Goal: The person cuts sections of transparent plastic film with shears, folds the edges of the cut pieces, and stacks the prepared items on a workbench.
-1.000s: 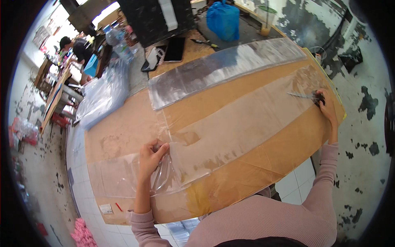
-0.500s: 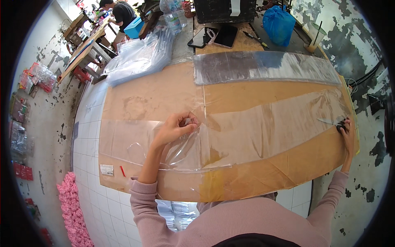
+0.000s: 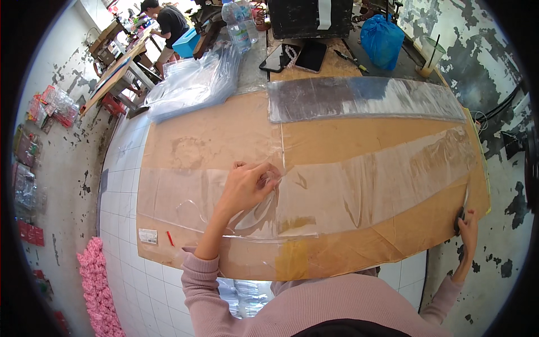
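Note:
A long clear plastic sheet (image 3: 382, 188) lies across the brown cardboard-covered table (image 3: 219, 132), creased on its right part. My left hand (image 3: 247, 188) is closed near the sheet's middle, pinching the plastic between thumb and fingers. At the table's right edge, my right hand (image 3: 469, 229) grips scissors (image 3: 459, 219) by their dark handles. The scissors' blades point away from me, apart from the sheet. Near the left front corner are a white label (image 3: 147, 236) and a small red stick-like piece (image 3: 170, 238).
Behind the sheet lies a flat stack of clear plastic (image 3: 365, 100). Clear bags (image 3: 193, 84) are heaped at the far left. Phones (image 3: 310, 57), a blue bag (image 3: 382, 42) and a drink cup (image 3: 431, 57) stand at the back. Another person (image 3: 171, 25) works at a far table.
My right hand has moved toward me with the scissors, away from the sheet's right end, and the blades now point away from me. My left hand has shifted slightly right and turned.

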Motion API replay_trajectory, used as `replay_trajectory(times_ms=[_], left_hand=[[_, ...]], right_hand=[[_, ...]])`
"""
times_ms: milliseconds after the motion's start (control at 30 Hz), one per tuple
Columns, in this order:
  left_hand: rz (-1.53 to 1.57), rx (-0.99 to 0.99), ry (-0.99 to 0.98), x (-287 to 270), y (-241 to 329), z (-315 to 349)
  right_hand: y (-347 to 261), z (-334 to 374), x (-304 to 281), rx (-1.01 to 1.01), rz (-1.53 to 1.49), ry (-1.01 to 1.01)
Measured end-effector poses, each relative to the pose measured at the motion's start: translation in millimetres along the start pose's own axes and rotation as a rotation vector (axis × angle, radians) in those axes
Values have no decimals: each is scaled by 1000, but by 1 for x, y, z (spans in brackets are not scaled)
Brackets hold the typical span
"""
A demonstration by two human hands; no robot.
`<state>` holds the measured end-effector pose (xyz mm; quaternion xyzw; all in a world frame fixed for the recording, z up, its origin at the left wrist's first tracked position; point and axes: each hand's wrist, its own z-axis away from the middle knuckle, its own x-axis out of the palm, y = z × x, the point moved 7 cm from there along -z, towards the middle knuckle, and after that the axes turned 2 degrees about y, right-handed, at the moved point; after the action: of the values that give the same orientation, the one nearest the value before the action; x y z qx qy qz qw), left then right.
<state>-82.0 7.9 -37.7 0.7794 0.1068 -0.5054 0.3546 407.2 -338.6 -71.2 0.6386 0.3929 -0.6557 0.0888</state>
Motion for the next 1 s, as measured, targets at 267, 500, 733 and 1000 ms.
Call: replay_trajectory(times_ms=[267,500,733,1000], left_hand=[[277,-144,-44,-6,-22,10],[-142,69,460,-5,-13,21],[-191,250,556,-8,6,22],[-110,246,587,-8,0,24]], right_hand=[[-28,71,-4,251,-1633,371],[-288,126,70,68,-1709,-1173],[-373,159,123,70,-1123,-1402],[-376,157,148,52,-1034,-1299]])
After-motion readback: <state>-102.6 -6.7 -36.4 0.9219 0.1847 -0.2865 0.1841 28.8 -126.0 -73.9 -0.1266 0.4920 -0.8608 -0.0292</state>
